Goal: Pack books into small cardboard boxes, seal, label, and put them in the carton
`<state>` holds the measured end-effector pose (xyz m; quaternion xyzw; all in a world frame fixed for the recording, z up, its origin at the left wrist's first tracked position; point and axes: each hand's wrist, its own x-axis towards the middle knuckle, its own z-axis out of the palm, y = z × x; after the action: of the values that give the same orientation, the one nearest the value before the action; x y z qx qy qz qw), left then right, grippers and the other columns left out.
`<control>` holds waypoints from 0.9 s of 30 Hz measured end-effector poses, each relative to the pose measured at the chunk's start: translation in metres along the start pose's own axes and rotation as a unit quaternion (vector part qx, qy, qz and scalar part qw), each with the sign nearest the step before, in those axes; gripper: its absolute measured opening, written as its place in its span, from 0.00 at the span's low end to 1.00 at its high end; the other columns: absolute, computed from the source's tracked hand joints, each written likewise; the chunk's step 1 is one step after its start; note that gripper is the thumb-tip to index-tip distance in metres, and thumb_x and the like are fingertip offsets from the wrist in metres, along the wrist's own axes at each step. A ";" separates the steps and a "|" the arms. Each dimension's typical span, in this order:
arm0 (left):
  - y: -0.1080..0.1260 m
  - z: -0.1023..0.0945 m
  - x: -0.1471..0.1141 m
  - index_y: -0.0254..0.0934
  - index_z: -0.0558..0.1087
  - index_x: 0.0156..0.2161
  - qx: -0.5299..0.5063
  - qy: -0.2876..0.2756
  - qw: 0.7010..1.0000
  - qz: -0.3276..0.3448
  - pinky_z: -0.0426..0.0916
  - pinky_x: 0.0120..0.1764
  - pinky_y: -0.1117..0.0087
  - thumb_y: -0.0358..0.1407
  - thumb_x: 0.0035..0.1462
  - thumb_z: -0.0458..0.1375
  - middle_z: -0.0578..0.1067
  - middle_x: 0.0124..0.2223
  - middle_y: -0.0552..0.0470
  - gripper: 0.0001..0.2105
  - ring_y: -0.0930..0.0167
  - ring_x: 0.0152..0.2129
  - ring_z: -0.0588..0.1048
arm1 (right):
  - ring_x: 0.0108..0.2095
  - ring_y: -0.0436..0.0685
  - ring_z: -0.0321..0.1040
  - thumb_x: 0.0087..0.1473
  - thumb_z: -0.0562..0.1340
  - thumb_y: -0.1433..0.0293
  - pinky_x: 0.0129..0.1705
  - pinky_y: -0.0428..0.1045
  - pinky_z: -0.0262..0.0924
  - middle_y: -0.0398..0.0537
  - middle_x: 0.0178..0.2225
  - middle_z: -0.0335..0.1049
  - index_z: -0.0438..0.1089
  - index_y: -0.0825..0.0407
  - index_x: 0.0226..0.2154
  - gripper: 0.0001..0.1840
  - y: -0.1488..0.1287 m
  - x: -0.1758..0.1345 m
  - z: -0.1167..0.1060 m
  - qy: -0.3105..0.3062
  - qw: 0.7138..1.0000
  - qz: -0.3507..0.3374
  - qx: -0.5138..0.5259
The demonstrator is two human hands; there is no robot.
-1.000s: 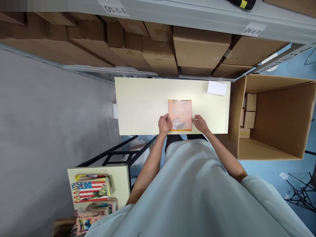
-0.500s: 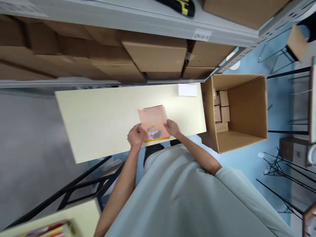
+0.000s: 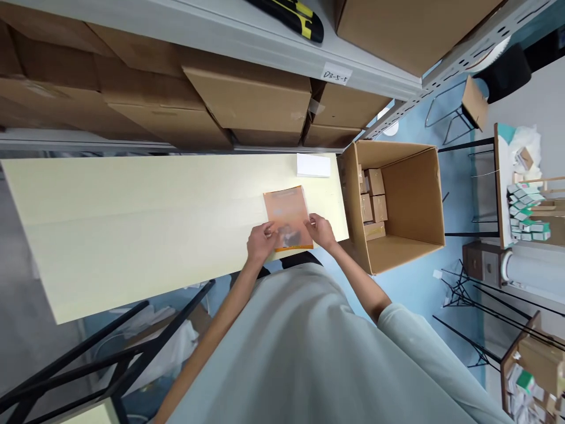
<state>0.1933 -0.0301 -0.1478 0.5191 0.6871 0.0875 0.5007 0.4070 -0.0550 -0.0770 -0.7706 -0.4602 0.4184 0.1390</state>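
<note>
Left hand (image 3: 261,242) and right hand (image 3: 322,231) touch a blurry-printed orange booklet (image 3: 288,213); I cannot tell whether either grip is closed.

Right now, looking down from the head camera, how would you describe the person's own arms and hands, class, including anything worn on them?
The left hand and right hand are both ungloved. The right sleeve is loose, plain and pale blue-green, matching the shirt, and ends near the elbow, leaving the forearm bare. The left sleeve's edge cannot be made out.
</note>
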 end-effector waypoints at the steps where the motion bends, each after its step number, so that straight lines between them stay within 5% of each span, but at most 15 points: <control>1: -0.001 0.003 0.001 0.38 0.79 0.58 -0.007 -0.008 1.000 0.007 0.76 0.59 0.56 0.36 0.60 0.61 0.80 0.60 0.42 0.21 0.60 0.49 0.83 | 0.29 0.55 0.66 0.68 0.57 0.61 0.35 0.49 0.58 0.41 0.31 0.71 0.65 0.45 0.34 0.10 -0.004 -0.003 0.000 -0.001 1.000 -0.001 -0.012; 7: -0.004 -0.012 -0.011 0.38 0.78 0.57 -0.110 -0.010 0.994 0.020 0.77 0.58 0.58 0.36 0.61 0.62 0.78 0.62 0.41 0.20 0.60 0.55 0.81 | 0.38 0.57 0.78 0.71 0.58 0.63 0.42 0.50 0.68 0.48 0.46 0.80 0.73 0.46 0.47 0.10 -0.035 -0.022 0.008 -0.026 0.998 -0.051 -0.040; 13: 0.017 -0.053 -0.058 0.40 0.76 0.59 -0.187 -0.024 0.978 0.087 0.80 0.54 0.61 0.43 0.71 0.57 0.79 0.62 0.44 0.17 0.62 0.55 0.81 | 0.43 0.59 0.82 0.73 0.59 0.61 0.44 0.52 0.73 0.56 0.57 0.76 0.71 0.49 0.60 0.18 -0.061 -0.040 0.026 -0.044 0.990 -0.105 -0.087; 17: 0.021 -0.069 -0.067 0.41 0.76 0.58 -0.191 0.007 0.977 0.091 0.80 0.51 0.62 0.43 0.70 0.59 0.80 0.61 0.43 0.16 0.62 0.53 0.82 | 0.44 0.60 0.82 0.72 0.62 0.59 0.42 0.52 0.73 0.57 0.58 0.73 0.68 0.50 0.63 0.22 -0.078 -0.047 0.045 -0.058 0.985 -0.131 -0.100; 23: -0.002 -0.088 -0.057 0.38 0.76 0.59 -0.184 0.024 0.979 0.081 0.79 0.48 0.64 0.41 0.69 0.58 0.81 0.58 0.44 0.17 0.64 0.47 0.84 | 0.48 0.59 0.81 0.71 0.63 0.62 0.47 0.52 0.74 0.54 0.59 0.72 0.69 0.47 0.63 0.21 -0.094 -0.043 0.069 -0.139 0.971 -0.187 -0.051; 27: -0.032 -0.102 -0.040 0.37 0.77 0.58 -0.104 0.082 0.990 0.042 0.77 0.50 0.65 0.38 0.68 0.57 0.82 0.55 0.45 0.18 0.66 0.45 0.82 | 0.52 0.62 0.79 0.72 0.61 0.61 0.53 0.56 0.74 0.57 0.61 0.71 0.70 0.49 0.64 0.22 -0.079 -0.023 0.080 -0.134 0.979 -0.143 -0.060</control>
<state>0.0917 -0.0358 -0.0951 0.4842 0.6903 0.2215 0.4898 0.2937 -0.0453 -0.0668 -0.6405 -0.6044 0.4656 0.0882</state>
